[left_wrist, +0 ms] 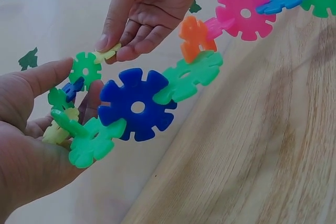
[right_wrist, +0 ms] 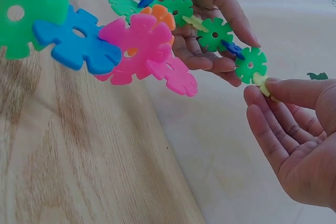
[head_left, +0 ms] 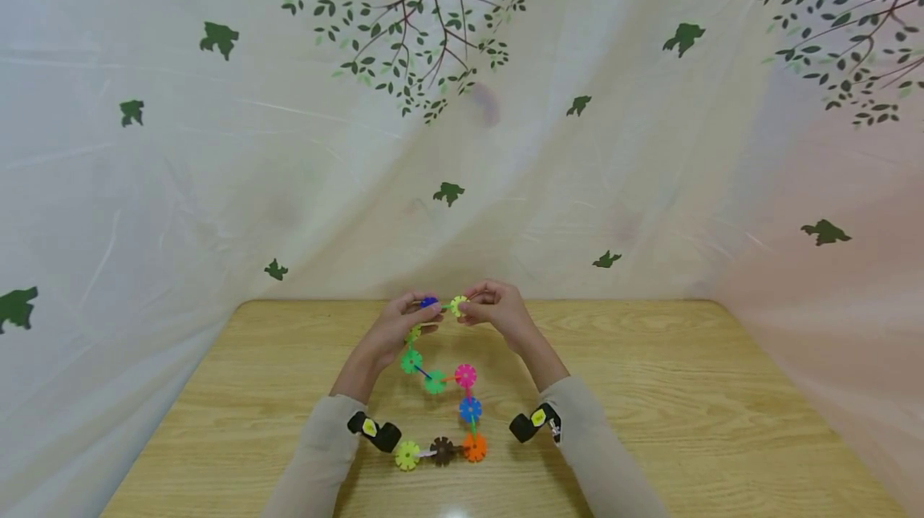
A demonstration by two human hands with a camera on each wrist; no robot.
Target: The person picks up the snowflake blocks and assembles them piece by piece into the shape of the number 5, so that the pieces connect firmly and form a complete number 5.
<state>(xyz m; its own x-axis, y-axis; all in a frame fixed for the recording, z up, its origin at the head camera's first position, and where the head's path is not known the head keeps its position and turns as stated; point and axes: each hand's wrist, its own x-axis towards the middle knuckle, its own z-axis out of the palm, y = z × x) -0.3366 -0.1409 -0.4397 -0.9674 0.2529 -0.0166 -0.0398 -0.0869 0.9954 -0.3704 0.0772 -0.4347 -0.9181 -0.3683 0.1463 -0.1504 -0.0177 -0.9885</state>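
Note:
A long zigzag chain of notched plastic flower discs, in several colours, hangs from my hands over the table. My left hand (head_left: pixel 390 331) holds the chain close to its far end, with the thumb at a green disc (left_wrist: pixel 85 65) and other discs lying across the fingers. Fitted into that green disc is a pale yellow disc (right_wrist: pixel 261 84), which my right hand (head_left: pixel 503 314) pinches between thumb and fingertips, partly hiding it. A dark blue disc (left_wrist: pixel 137 106) and a pink disc (left_wrist: pixel 245 13) follow along the chain. Nearer me are an orange disc (head_left: pixel 474 447), a brown disc (head_left: pixel 443 451) and a yellow-green disc (head_left: pixel 407 455).
The wooden table (head_left: pixel 686 406) spreads out beneath both forearms. Behind it hangs a pale curtain (head_left: pixel 346 181) printed with branches and green birds. Each sleeved wrist carries a black strapped camera, one on the left (head_left: pixel 375 430) and one on the right (head_left: pixel 530 424).

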